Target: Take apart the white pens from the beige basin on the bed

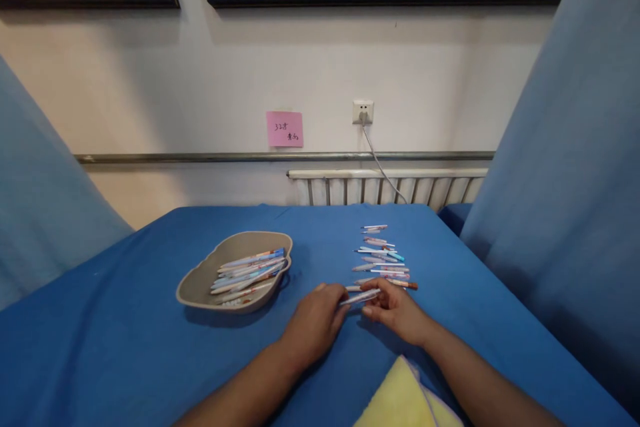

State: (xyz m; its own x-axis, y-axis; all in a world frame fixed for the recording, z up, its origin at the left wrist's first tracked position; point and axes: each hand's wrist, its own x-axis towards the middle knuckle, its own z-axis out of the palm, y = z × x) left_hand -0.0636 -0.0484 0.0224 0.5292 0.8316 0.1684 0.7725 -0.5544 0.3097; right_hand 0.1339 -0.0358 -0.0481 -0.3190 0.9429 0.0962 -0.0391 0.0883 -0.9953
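1. Holding one pen [361, 296] between left hand [314, 324] and right hand [395, 310], fingertips pinched narrowly on its ends, just near the row's end.
2. Lying already in a row of pens [383, 257] on the blue cloth [125, 347]: roughly a dozen.
3. Remaining in the tray [200, 283]: a sizeable bundle, seemingly half the work.
4. Hiding pen details: small size, blur; yellow cloth [400, 400] cut off below.

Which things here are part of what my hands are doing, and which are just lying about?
In hand:
- left hand and right hand, both on one pen
- row of pens
- tray of pens

Lying about:
- yellow cloth
- pink note
- wall socket
- radiator
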